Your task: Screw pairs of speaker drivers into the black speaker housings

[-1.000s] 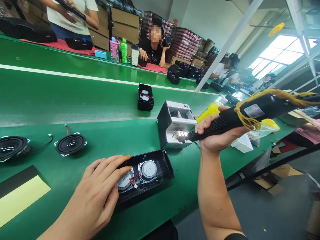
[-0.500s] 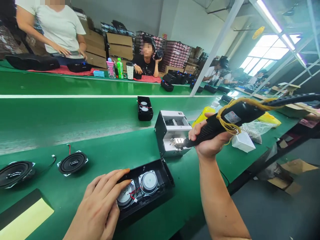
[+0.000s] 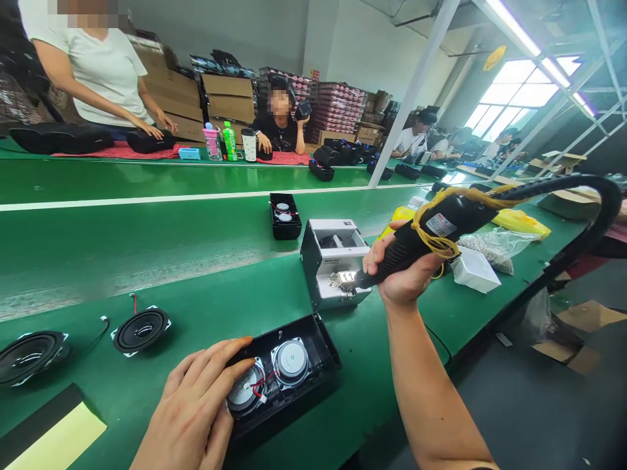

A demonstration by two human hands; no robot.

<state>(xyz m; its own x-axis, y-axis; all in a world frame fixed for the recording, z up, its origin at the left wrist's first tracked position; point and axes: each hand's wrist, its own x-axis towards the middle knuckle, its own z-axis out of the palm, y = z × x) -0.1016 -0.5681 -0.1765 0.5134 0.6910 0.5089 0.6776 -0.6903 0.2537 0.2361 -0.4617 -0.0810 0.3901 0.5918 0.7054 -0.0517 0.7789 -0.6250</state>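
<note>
- The left hand (image 3: 196, 408) lies flat, fingers spread and loose, on the near-left end of one open black speaker housing (image 3: 287, 378); it presses rather than grips.
- That housing sits at the near edge of the green bench (image 3: 196, 287) and holds two round drivers (image 3: 290, 361) side by side, with red wires between them.
- The right hand (image 3: 404, 277) is wrapped tight round one black electric screwdriver (image 3: 431, 235), tip touching the front of one grey screw feeder box (image 3: 333, 261).
- Two loose speaker cones (image 3: 140, 329) lie on the bench to the left, well apart from the housing.
- A second open housing (image 3: 285, 215) rides the conveyor belt (image 3: 122, 228) behind the feeder.
- Across the belt, three bottles or cups (image 3: 228, 140) stand together beside a seated person.
</note>
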